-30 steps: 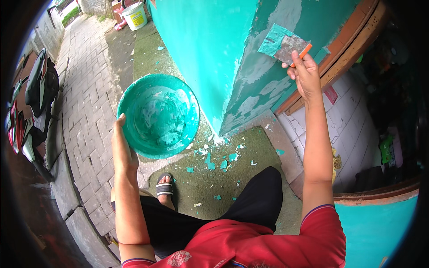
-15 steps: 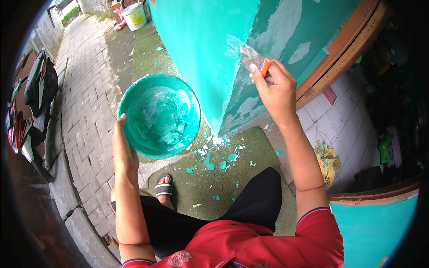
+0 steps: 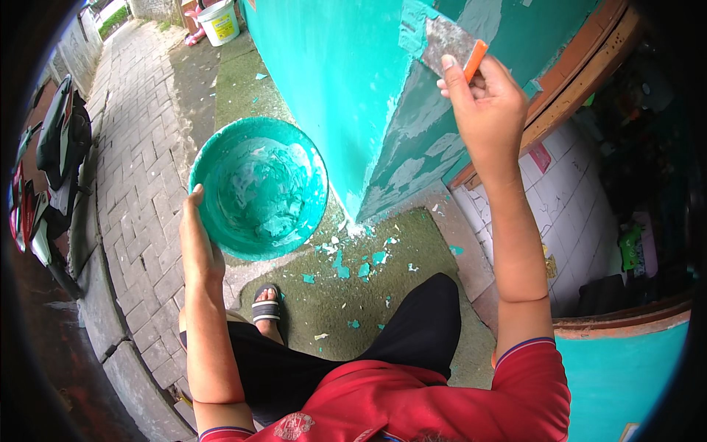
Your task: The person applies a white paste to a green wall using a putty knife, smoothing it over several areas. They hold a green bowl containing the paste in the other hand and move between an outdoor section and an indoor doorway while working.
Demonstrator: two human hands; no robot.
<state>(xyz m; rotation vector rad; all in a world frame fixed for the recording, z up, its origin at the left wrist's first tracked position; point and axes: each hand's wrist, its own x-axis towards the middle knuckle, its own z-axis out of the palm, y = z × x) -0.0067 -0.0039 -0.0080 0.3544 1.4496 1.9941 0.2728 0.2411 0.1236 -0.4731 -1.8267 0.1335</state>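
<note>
Nearest are one red shirt [image 3: 390, 401] and two bare forearms, the left [image 3: 210, 335] rising nearly straight from the lower edge, the right [image 3: 512, 236] reaching higher. Beyond the dark legwear [image 3: 420, 324], one sandalled foot [image 3: 266, 309] shows on the ground. The left hand [image 3: 200, 243] supports one green basin [image 3: 313, 202] at its near left side, thumb at the rim; this grip is closed against the wall of the basin, its other fingers mostly hidden. Inside lies a smeared pale-and-green paste [image 3: 269, 191]. Many flakes [image 3: 340, 267], too jumbled to count, litter the ground just right of the basin. Farther up, the right hand [image 3: 486, 96] is raised, its grip closed around one orange-handled scraper [image 3: 449, 44], thumb on the blade. The paste-loaded blade points up and left before one green wall [image 3: 346, 66]; contact is unclear. Farthest stands one white bucket [image 3: 219, 23].
</note>
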